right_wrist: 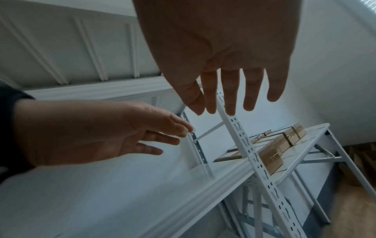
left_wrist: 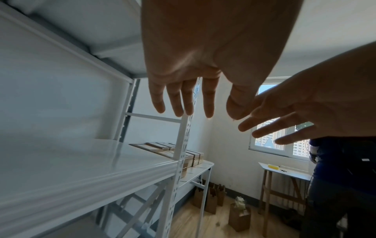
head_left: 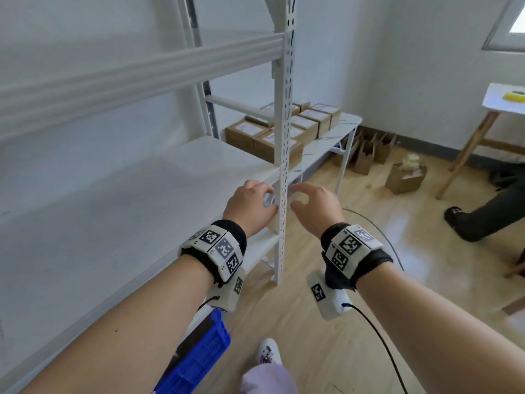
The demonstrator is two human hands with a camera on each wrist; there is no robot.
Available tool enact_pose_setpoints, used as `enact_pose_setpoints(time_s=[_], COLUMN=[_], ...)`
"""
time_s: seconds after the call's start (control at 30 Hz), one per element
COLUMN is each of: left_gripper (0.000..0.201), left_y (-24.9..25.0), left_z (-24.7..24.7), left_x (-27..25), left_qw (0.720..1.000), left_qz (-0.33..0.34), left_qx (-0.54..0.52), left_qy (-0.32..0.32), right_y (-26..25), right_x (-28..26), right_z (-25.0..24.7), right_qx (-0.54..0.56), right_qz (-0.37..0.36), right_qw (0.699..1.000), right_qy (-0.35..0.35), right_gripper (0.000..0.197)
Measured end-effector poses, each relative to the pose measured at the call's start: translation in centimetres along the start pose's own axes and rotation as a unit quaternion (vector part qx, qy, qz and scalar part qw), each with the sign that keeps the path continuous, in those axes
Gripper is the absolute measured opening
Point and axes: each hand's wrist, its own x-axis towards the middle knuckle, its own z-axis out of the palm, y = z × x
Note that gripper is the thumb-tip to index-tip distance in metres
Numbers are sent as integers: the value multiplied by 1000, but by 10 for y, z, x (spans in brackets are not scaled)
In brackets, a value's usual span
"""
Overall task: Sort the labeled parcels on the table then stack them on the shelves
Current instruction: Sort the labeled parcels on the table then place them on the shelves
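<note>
A person's two bare hands reach forward on either side of the white perforated upright post at the front corner of a white metal shelving unit. The left hand hangs just left of the post over the shelf's front edge, its fingers spread and relaxed in the wrist views, holding nothing; the right hand hangs just right of the post, fingers likewise loose and apart, also holding nothing. In the head view a small grey-white patch shows between the two hands by the post, too blurred to tell what it is. Both wrists carry black bands with white blocks printed with black-and-white square markers. The labeled parcels, brown cardboard boxes with white labels on top, sit in rows on a white table beyond the post, well apart from both hands. Past the table, brown paper bags stand on the wooden floor against the wall, with another open brown bag nearer the room's middle. Below the left forearm, a blue plastic crate sits on the floor near the foot of the post. To the post's far right stands a wooden-legged table, with another person's dark-clad leg on the floor near it.
</note>
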Motion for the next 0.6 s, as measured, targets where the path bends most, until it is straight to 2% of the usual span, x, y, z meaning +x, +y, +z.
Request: enact_pose_setpoints(time_s=[0.23, 0.37, 0.47, 0.6], left_gripper=[37, 43, 41, 37], left_y=[36, 52, 58, 63], left_z=[40, 59, 73, 97], left_x=[131, 213, 268, 322], left_qw=[996, 991, 987, 984], left_qz=[29, 6, -16, -42], left_qx=[-82, -126, -151, -165], left_qy=[-12, -53, -52, -51], right_y=[47, 69, 84, 115], right_x=[112, 191, 245, 289], right_z=[-31, -47, -57, -59], right_qx=[-23, -50, -45, -44], right_qz=[16, 22, 32, 52], right_qw=[1000, 998, 998, 996], right_qy=[0, -39, -42, -61], right_gripper=[39, 35, 33, 30])
